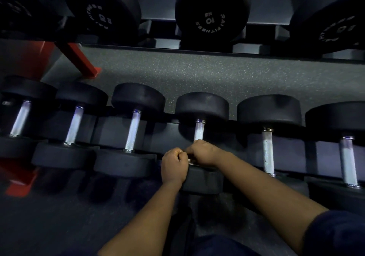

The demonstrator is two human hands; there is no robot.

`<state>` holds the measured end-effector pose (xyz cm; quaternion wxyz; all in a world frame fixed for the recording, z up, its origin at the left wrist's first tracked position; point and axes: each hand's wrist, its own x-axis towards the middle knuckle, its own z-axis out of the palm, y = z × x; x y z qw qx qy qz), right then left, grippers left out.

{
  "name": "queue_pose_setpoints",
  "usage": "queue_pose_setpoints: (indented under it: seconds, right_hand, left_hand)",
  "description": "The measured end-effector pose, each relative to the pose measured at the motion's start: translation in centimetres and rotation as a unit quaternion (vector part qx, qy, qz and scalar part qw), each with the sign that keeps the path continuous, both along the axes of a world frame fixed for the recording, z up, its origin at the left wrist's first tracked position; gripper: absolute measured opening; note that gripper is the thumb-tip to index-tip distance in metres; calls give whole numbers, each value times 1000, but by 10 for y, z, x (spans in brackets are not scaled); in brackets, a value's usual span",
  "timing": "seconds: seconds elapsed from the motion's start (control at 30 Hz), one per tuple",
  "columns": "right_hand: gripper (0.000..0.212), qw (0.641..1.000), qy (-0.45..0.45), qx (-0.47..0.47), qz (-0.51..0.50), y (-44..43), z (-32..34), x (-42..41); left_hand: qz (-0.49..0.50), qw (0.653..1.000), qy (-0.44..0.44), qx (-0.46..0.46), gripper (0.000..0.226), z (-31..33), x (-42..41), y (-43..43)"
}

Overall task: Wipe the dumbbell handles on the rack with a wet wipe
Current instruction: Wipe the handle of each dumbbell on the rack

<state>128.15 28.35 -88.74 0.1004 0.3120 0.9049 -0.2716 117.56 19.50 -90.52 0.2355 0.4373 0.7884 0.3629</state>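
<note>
Several black dumbbells with knurled silver handles lie in a row on the lower rack (162, 135). My right hand (203, 153) grips the near end of the fourth dumbbell's handle (198, 131); the far half of that handle shows bare above my fingers. My left hand (174, 164) is curled into a fist beside it, touching my right hand and resting on that dumbbell's near head (203, 180). A small pale sliver (190, 161) shows between the hands. The wet wipe itself is hidden, and I cannot tell which hand holds it.
Neighbouring handles stand at left (132, 131) and right (268, 153). Above, an upper shelf (197, 48) carries larger 10 kg dumbbells (211, 10). A red frame post (79, 58) runs at the left. Speckled dark floor (217, 75) lies behind the rack.
</note>
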Motion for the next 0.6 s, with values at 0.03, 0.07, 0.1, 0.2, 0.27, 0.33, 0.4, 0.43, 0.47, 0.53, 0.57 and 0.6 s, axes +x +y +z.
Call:
queue_pose_setpoints:
  seconds: [0.03,0.07,0.1,0.2,0.27,0.33,0.4,0.43,0.47,0.53,0.57,0.6]
  right_hand:
    - [12,1000,11,-9,-14,0,0,6]
    - [14,999,18,-15,-30,0,0,13]
    - [16,998,21,-20,-48,0,1,18]
    - [17,991,35,-50,-118,-6,1,28]
    - [16,986,27,-66,-148,-4,1,28]
    - [15,984,-19,-68,-162,1,0,25]
    - [16,982,-87,-55,-156,3,-4,24]
    - [17,981,-111,-43,-155,3,-8,25]
    - [19,978,-122,-35,-164,3,-14,27]
    - [19,966,-98,-69,-230,4,-28,32]
    - [17,954,-68,-99,-275,4,-33,32]
    - [15,937,-40,-135,-319,5,-38,29]
  left_hand:
    - [1,1000,-1,2,24,-1,0,0]
    - [1,1000,-1,3,26,-1,0,0]
    - [2,1000,-1,4,26,-1,0,0]
    - [-2,1000,1,6,24,-3,-1,0]
    - [-6,1000,3,8,24,-3,0,0]
    - [-5,1000,3,9,24,-2,0,0]
    - [-6,1000,4,11,22,-3,-1,0]
    - [-7,1000,3,10,21,-4,-1,0]
    - [-7,1000,3,9,21,-4,-1,0]
    - [-8,1000,2,8,21,-5,0,1]
    - [-9,1000,0,6,21,-5,0,1]
    - [-9,1000,-2,5,21,-5,-1,1]
